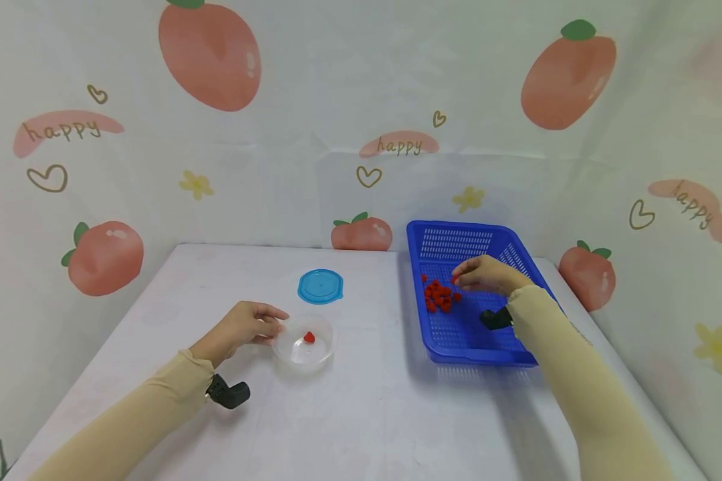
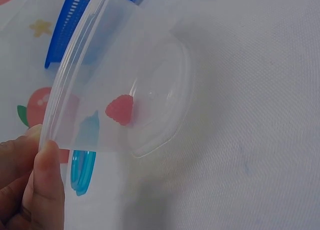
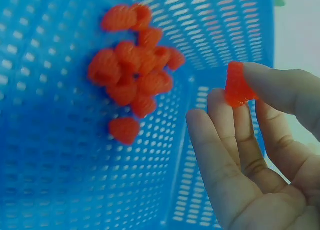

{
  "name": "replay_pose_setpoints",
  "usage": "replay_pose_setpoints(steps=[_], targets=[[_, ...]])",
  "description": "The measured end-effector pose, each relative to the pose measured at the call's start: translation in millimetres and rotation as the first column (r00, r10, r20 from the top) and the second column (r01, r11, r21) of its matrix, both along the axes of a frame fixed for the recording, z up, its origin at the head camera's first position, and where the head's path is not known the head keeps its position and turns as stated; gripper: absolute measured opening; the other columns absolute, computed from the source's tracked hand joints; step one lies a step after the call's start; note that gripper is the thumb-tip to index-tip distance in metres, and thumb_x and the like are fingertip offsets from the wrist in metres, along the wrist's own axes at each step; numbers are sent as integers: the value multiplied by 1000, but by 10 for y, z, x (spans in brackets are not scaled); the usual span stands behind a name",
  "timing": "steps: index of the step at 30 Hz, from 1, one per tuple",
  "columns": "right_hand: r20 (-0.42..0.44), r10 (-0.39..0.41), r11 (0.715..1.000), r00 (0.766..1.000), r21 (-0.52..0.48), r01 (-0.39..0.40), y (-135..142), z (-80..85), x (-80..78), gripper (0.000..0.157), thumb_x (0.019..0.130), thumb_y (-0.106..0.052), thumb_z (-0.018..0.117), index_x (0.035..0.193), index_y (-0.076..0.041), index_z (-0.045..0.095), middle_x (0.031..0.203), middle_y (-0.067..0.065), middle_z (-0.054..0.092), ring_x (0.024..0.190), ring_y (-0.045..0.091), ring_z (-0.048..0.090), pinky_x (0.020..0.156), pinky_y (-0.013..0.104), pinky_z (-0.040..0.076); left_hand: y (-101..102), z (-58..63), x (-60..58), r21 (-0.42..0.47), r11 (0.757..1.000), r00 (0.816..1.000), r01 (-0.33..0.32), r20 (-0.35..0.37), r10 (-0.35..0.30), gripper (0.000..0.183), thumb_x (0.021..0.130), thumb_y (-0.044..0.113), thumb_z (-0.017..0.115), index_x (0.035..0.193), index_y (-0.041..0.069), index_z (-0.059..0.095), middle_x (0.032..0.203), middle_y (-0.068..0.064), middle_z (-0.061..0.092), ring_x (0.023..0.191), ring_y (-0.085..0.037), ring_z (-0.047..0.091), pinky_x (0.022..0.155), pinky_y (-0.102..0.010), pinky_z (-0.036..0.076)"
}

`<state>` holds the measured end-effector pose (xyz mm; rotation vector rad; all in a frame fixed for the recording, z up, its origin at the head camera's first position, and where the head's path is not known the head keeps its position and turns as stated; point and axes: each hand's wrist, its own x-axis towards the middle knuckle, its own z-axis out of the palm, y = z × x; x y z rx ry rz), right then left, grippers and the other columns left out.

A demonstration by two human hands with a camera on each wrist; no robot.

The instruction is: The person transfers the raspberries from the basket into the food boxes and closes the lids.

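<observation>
My right hand (image 1: pixel 487 275) is over the blue basket (image 1: pixel 478 356), pinching a red raspberry (image 3: pixel 237 84) between thumb and fingers. Below it, several more raspberries (image 3: pixel 125 69) lie heaped on the basket floor, toward its left side in the head view. My left hand (image 1: pixel 247 327) holds the rim of a clear round plastic tub (image 2: pixel 160 89), thumb and fingers pinching the edge. Inside the tub is one raspberry (image 1: pixel 309 338), also seen through the clear wall in the left wrist view.
A light-blue round lid (image 1: pixel 321 286) lies on the white table (image 1: pixel 361 414) behind the tub. The basket stands at the right, close to the printed cloth backdrop (image 1: pixel 313 133) that rises behind the table. Dark wrist cameras (image 1: pixel 228 393) sit under both wrists.
</observation>
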<state>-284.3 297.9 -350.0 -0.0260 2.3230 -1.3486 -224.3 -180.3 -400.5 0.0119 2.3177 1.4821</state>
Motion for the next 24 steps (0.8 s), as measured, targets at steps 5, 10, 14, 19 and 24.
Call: replay_pose_setpoints(steps=[5, 10, 14, 19, 24], targets=[[-12, 20, 998, 1000, -62, -21, -50, 58, 35, 26, 92, -2, 61, 115, 9, 54, 97, 3, 63, 90, 15, 63, 88, 29, 56, 3, 1, 3, 1, 1000, 1000, 0, 2, 0, 33, 86, 1, 68, 118, -6, 64, 88, -7, 63, 73, -12, 62, 69, -26, 59], [-50, 19, 992, 999, -124, -25, -130, 156, 108, 23, 93, -2, 61, 112, 7, 55, 98, 2, 62, 90, 12, 62, 85, 24, 56, 2, -24, -6, -5, 1000, 1000, -6, 6, 6, 33, 86, 2, 68, 118, -4, 64, 88, -7, 63, 73, -13, 62, 69, -26, 59], [-93, -7, 991, 996, -132, -5, -196, 250, 167, 25, 92, -5, 63, 113, 6, 55, 100, 2, 60, 93, 13, 62, 91, 28, 54, 3, -34, -12, -4, 1000, 1000, -5, 4, 6, 33, 86, 2, 68, 118, -4, 64, 88, -7, 63, 73, -13, 62, 69, -26, 59], [-129, -42, 984, 991, -176, 19, -252, 317, 229, 28, 92, -7, 64, 116, 4, 54, 101, 2, 60, 95, 13, 63, 89, 28, 55, 9, -27, -17, 0, 1000, 1000, -9, 9, 9, 32, 86, 1, 68, 118, -4, 64, 88, -7, 62, 73, -13, 62, 69, -26, 59], [-178, -48, 978, 983, -206, 10, -336, 356, 318, 31, 93, -8, 62, 120, 5, 52, 110, 7, 58, 97, 10, 64, 95, 37, 52, 12, -16, -15, -3, 1000, 1000, -11, 11, 11, 33, 86, 1, 68, 118, -4, 64, 89, -8, 62, 73, -13, 62, 70, -26, 59]])
